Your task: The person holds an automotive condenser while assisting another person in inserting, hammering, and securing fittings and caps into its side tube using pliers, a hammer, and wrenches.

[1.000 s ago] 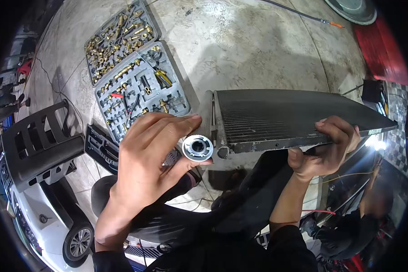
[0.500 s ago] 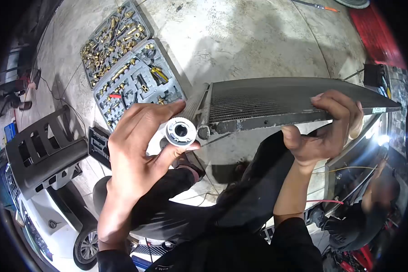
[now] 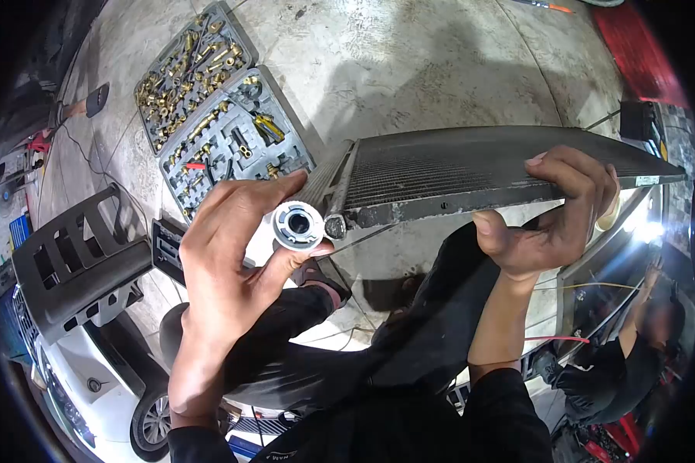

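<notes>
My left hand [image 3: 228, 258] is closed around a white cylindrical piece [image 3: 298, 224], whose ribbed round end and dark central hole face me. I cannot tell its exact kind. Beside it is the near-left corner of a black finned car condenser or radiator [image 3: 448, 166], tilted above the floor. My right hand [image 3: 556, 220] grips the long near edge of this finned panel toward its right end, thumb below and fingers over the top. Part of the panel's underside is hidden.
An open grey case [image 3: 243, 127] full of brass fittings lies on the concrete floor. Black plastic trim [image 3: 81, 258] stands at left near a white car [image 3: 108, 386]. Another person [image 3: 618, 378] works at lower right, by a red hose [image 3: 556, 339]. A red panel [image 3: 645, 58] sits far right.
The panel's left corner and the white piece have shifted slightly left and stay close together. Both hands keep their grips. At right, the other person's arm has moved.
</notes>
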The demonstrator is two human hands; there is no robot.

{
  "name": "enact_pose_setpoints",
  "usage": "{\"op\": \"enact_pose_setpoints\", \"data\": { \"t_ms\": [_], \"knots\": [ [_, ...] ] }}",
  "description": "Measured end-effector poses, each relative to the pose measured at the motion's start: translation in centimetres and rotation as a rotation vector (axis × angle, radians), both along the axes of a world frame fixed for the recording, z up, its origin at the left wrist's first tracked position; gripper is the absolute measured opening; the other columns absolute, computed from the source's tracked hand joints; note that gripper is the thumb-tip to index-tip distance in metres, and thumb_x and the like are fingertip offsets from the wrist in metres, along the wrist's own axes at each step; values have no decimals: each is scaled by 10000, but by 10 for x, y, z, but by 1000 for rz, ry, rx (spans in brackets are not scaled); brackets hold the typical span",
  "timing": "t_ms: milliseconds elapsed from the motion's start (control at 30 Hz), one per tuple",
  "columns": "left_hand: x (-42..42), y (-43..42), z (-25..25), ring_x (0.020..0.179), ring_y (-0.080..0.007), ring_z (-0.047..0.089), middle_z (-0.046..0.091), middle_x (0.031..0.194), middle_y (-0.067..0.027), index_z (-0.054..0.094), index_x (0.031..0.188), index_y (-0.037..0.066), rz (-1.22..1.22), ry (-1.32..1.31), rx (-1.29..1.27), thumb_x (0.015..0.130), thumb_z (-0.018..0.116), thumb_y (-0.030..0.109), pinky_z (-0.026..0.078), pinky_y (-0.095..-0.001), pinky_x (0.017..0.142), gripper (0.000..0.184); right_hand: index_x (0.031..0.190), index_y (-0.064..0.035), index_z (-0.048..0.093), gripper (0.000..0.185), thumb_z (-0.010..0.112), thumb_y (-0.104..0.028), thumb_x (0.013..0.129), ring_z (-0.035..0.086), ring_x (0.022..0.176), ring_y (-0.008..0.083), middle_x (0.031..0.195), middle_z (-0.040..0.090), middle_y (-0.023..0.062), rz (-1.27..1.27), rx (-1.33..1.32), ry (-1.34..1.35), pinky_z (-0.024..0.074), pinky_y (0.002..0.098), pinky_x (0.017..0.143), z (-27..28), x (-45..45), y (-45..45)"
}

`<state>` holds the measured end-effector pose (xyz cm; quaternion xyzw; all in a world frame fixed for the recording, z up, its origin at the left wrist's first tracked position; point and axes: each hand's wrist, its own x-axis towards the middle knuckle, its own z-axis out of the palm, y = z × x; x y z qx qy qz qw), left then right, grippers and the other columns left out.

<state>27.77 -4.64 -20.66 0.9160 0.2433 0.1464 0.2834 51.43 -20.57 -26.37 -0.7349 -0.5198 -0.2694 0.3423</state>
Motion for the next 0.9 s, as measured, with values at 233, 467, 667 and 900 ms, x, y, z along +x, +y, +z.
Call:
{"op": "enact_pose_setpoints", "data": {
  "t_ms": [233, 467, 667, 900],
  "knots": [
    [-3, -1, 2, 915, -261, 679, 731, 1041, -144, 690, 1097, -47, 17, 74, -14, 699, 856, 276, 509, -364, 846, 538, 874, -79, 615, 726, 653, -788, 724, 559, 796, 193, 803, 610, 47, 24, -51, 50, 342, 397, 975, 6, 1, -6],
    [-5, -3, 0, 926, -290, 692, 732, 1062, -152, 681, 1069, -58, 8, 78, -13, 757, 810, 234, 531, -377, 854, 446, 891, -68, 633, 678, 687, -728, 748, 579, 837, 225, 861, 624, 55, 193, -124, -20, 397, 424, 903, 7, 9, -14],
    [-10, 1, -6, 926, -248, 672, 725, 1052, -209, 630, 1047, -71, -14, 72, -12, 674, 896, 375, 505, -364, 858, 639, 913, -81, 631, 695, 666, -755, 747, 579, 819, 221, 824, 614, 57, 190, -57, -39, 407, 424, 892, 3, 11, -7],
    [-6, 5, -5, 895, -209, 677, 734, 1054, -162, 653, 1095, -66, -8, 70, 17, 679, 884, 356, 504, -336, 842, 636, 909, -82, 627, 708, 672, -764, 727, 572, 818, 209, 810, 612, 60, 146, -75, -11, 389, 379, 874, 4, 11, -4]
  ]
}}
